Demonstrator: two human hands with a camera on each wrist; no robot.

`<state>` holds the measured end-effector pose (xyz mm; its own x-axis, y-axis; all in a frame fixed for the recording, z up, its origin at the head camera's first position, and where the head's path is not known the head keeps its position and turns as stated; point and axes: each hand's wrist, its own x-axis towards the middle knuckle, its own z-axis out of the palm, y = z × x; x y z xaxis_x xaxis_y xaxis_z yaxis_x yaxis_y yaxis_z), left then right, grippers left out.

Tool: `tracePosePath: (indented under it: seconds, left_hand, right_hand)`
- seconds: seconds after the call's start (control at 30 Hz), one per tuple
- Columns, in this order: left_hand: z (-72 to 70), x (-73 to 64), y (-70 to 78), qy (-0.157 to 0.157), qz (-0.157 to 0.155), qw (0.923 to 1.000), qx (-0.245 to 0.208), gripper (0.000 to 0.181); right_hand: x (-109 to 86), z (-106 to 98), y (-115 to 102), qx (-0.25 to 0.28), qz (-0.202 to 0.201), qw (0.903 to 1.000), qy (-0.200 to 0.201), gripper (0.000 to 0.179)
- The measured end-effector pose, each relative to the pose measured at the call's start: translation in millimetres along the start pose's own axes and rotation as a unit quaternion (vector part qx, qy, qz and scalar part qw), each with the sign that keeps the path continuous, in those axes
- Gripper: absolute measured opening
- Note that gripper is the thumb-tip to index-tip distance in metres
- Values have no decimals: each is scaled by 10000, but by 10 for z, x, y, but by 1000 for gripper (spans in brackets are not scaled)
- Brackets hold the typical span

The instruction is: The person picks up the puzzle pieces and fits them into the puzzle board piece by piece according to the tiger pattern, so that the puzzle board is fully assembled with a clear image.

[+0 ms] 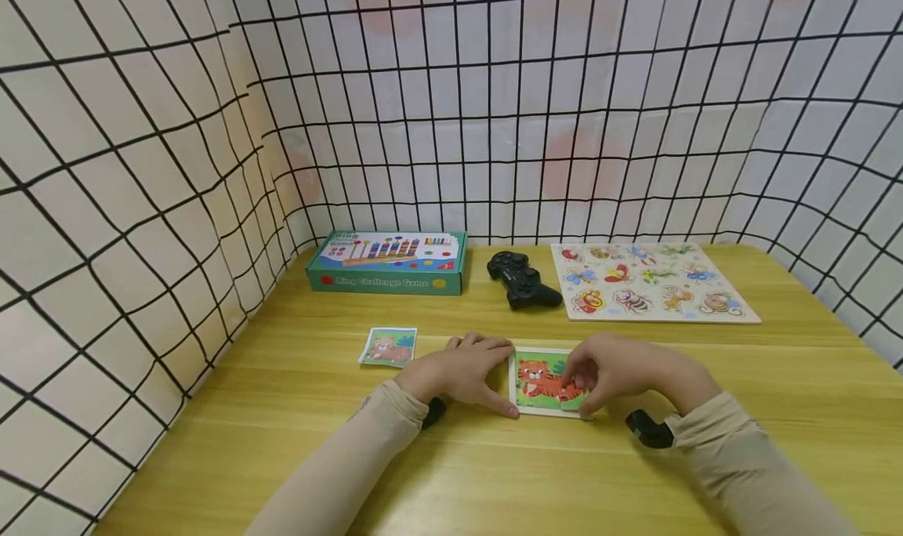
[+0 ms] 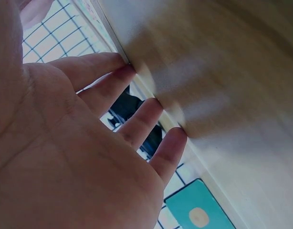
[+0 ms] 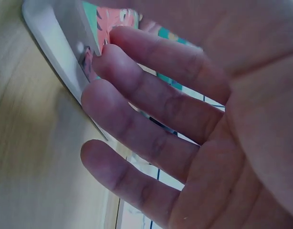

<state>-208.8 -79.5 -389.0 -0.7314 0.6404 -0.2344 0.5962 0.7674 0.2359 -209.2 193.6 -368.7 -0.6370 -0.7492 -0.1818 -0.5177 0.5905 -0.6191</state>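
A small framed tiger puzzle (image 1: pixel 539 395) lies on the table between the two hands, its white border showing. My right hand (image 1: pixel 621 371) is over its right side and pinches a puzzle piece (image 1: pixel 570 396) with tiger stripes at the lower right corner. In the right wrist view that piece stands slightly tilted above the tray (image 3: pixel 46 28), and the other fingers (image 3: pixel 108 102) are loosely bent. My left hand (image 1: pixel 462 371) rests at the puzzle's left edge, thumb at the lower left corner. Its fingers (image 2: pixel 141 119) are spread, with their tips on the table.
A picture card (image 1: pixel 389 346) of a pink animal lies left of the left hand. Behind are a green Ring Challenge Game box (image 1: pixel 388 263), a black game controller (image 1: pixel 522 280) and a wooden insect puzzle board (image 1: pixel 645 283). Grid-patterned cloth (image 1: pixel 437 105) walls the table's back and sides.
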Motion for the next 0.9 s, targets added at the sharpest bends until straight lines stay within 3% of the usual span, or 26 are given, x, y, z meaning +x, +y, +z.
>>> tracePosePath:
  seconds: [0.33,0.9]
  left_hand:
    - [-19,-9,10,-11,-21,10000,-29,101]
    - [-10,12,1,-15,-22,10000,0,102]
  right_hand:
    - [12,15,-16,-123,176,9998,9,35]
    - [34,50,-28,-152,23,9999,47,16]
